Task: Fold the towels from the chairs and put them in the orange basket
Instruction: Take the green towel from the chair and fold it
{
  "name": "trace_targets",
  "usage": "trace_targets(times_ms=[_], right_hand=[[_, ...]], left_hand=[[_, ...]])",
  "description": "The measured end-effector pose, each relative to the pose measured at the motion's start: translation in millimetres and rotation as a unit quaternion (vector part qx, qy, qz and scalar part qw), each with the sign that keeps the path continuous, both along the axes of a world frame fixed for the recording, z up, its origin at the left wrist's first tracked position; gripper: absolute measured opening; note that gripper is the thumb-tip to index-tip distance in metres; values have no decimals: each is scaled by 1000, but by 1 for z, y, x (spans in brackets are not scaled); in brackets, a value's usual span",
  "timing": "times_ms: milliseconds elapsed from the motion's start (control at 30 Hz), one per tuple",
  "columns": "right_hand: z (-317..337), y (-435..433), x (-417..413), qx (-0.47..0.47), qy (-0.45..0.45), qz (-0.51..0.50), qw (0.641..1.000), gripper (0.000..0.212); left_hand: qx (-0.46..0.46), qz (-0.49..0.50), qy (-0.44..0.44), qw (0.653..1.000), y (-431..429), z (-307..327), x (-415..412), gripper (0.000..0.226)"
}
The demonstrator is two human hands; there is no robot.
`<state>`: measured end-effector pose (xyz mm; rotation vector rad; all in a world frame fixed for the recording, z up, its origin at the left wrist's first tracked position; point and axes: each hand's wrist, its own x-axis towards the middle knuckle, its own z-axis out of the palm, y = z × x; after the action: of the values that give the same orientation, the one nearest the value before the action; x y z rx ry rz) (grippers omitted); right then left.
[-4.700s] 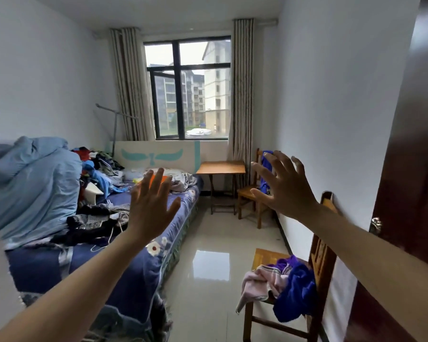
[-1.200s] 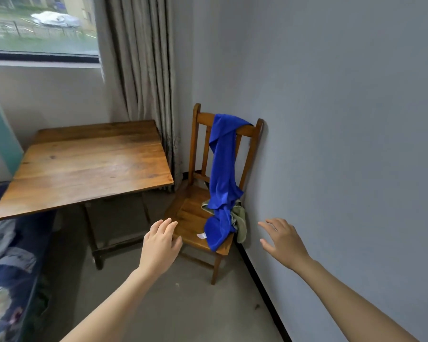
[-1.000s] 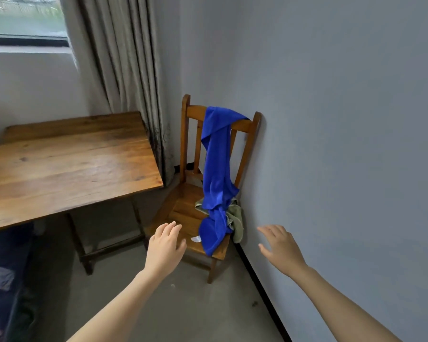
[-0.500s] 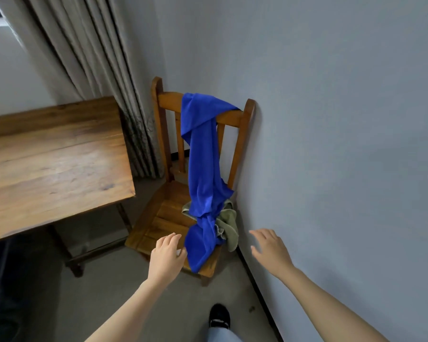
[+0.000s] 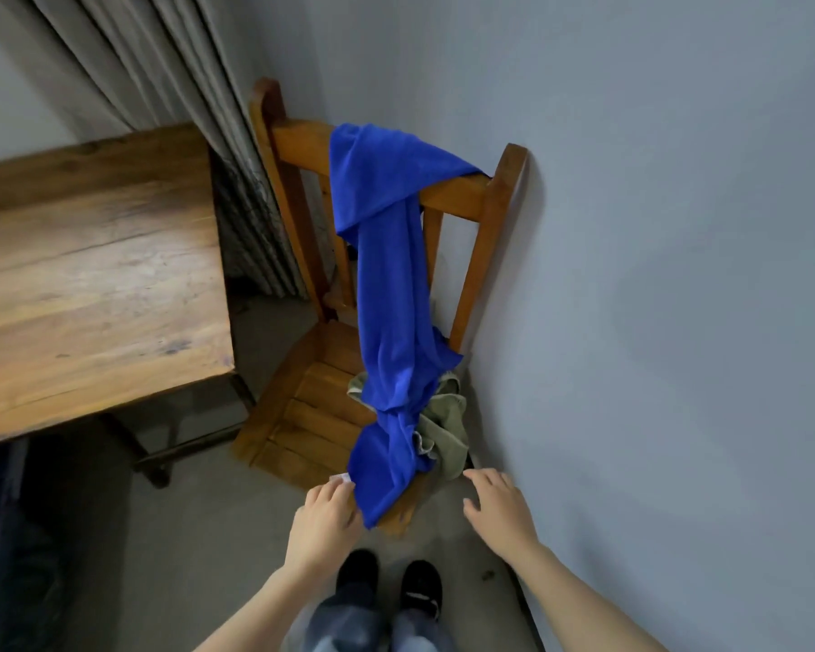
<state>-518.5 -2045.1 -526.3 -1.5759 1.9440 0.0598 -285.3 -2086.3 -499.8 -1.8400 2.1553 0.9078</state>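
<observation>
Evidently the task stands at its opening stage: no towel is folded, and the orange basket is not in view. The blue towel (image 5: 387, 294) hangs over the top rail of the wooden chair (image 5: 302, 407), runs down the backrest and ends in a bunched tail over the front seat edge, just ahead of both hands. A second cloth, the olive towel (image 5: 445, 430), lies crumpled on the seat beside the blue tail, just beyond the right hand.

Hand state: the left hand (image 5: 326, 520) is open with fingers loosely curled, at the blue tail's lower left edge (contact cannot be confirmed). The right hand (image 5: 499, 512) is open, fingers spread, empty, near the chair's front corner and close to the wall.

Remaining work, by judgement: lift both towels, fold each, carry them to the basket.

Materials: the blue fabric looks soft, matte and limp, falling in long narrow folds; the olive piece is thinner with a stitched hem. The chair is slatted, varnished wood. A worn plank table (image 5: 90, 275) stands well to the left of the left hand.
</observation>
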Motion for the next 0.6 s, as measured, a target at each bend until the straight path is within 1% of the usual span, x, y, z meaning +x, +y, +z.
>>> trace_targets(times_ms=[133, 200, 333, 467, 533, 600], right_hand=[[-29, -16, 1, 23, -7, -9, 1000, 45], [-47, -30, 0, 28, -9, -19, 999, 46], [-91, -67, -1, 27, -1, -46, 999, 47], [-136, -99, 1, 26, 0, -98, 995, 50], [-156, -111, 2, 32, -14, -132, 991, 57], [-173, -118, 4, 47, -50, -160, 985, 66]], left_hand=[[38, -7, -19, 999, -19, -29, -11, 46], [47, -26, -24, 998, -31, -48, -19, 48], [30, -97, -45, 994, -63, -87, -38, 51], [14, -183, -70, 980, -84, -130, -57, 54], [-19, -232, -54, 971, -92, -150, -63, 52], [5, -269, -85, 959, -96, -165, -66, 52]])
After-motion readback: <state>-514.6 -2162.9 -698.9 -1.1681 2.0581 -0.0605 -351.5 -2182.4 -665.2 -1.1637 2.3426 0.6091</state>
